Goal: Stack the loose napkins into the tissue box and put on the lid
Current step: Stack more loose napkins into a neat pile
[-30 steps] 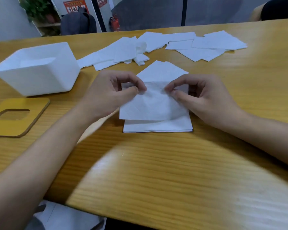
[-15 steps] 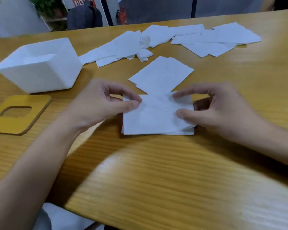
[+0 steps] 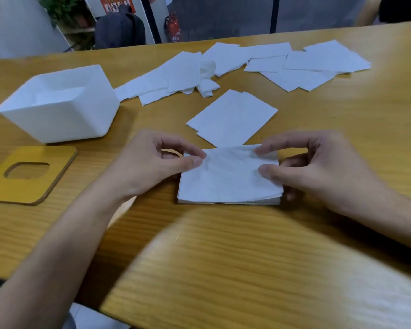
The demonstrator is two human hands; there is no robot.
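A small stack of white napkins [image 3: 228, 184] lies on the wooden table in front of me. My left hand [image 3: 152, 162] pinches the top napkin's left edge between thumb and fingers. My right hand [image 3: 318, 167] pinches its right edge the same way. Just behind the stack lies a single flat napkin [image 3: 233, 117], turned like a diamond. Several loose napkins [image 3: 271, 65] are spread across the far side of the table. The white tissue box [image 3: 62, 115] stands open at the left with some white paper inside. Its yellow lid [image 3: 43, 184], with a rounded hole, lies flat in front of the box.
The table's [image 3: 247, 269] near edge runs across the bottom left. A grey backpack [image 3: 120, 28] and a red fire extinguisher [image 3: 173, 27] are beyond the far edge. A person's arm [image 3: 368, 10] shows at the top right corner.
Both hands have drawn the pinched napkin toward me and laid it square over the stack. The diamond-turned napkin behind is now fully uncovered.
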